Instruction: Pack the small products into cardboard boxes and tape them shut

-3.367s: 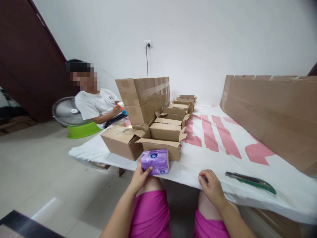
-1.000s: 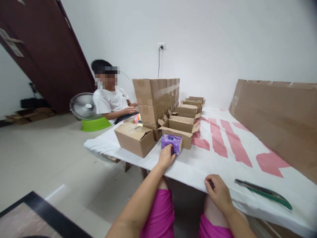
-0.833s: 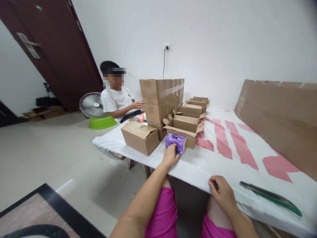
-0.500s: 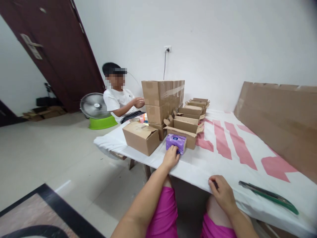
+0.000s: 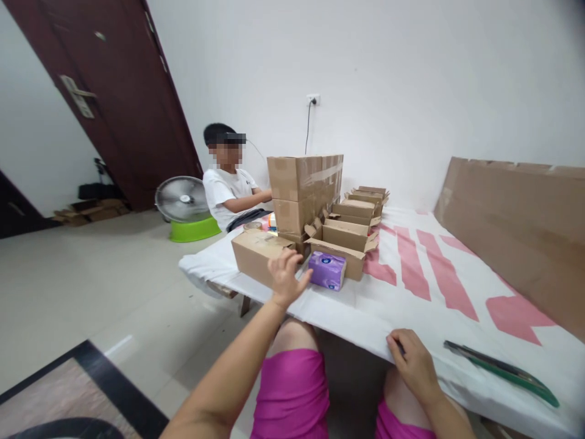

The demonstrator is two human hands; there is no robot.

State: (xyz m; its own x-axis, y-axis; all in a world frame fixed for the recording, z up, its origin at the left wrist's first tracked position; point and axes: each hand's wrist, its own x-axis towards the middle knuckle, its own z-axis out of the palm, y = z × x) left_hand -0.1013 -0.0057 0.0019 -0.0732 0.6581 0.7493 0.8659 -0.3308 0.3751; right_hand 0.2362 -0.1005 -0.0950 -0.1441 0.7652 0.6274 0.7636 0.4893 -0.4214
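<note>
My left hand [image 5: 287, 279] is open, its fingers spread, at the right end of a closed cardboard box [image 5: 256, 255]; whether it touches the box I cannot tell. Just right of that hand, a purple tissue pack [image 5: 327, 271] lies on the cloth-covered table, in front of an open cardboard box [image 5: 338, 247]. My right hand [image 5: 414, 363] rests at the table's near edge with fingers curled inward. A dark spot shows between its thumb and fingers, too small to make out. Farther right lies a green-handled cutter [image 5: 507, 377].
Taped boxes [image 5: 292, 183] stand stacked behind the closed box. Several open boxes [image 5: 361, 204] run back toward the wall. A large cardboard sheet [image 5: 516, 225] leans at the right. A person [image 5: 231, 186] sits across the table beside a fan [image 5: 183, 200].
My left hand has let go of the tissue pack and moved left to the closed box, its fingers opening. The tissue pack stays in front of the open box. My right hand has hardly moved.
</note>
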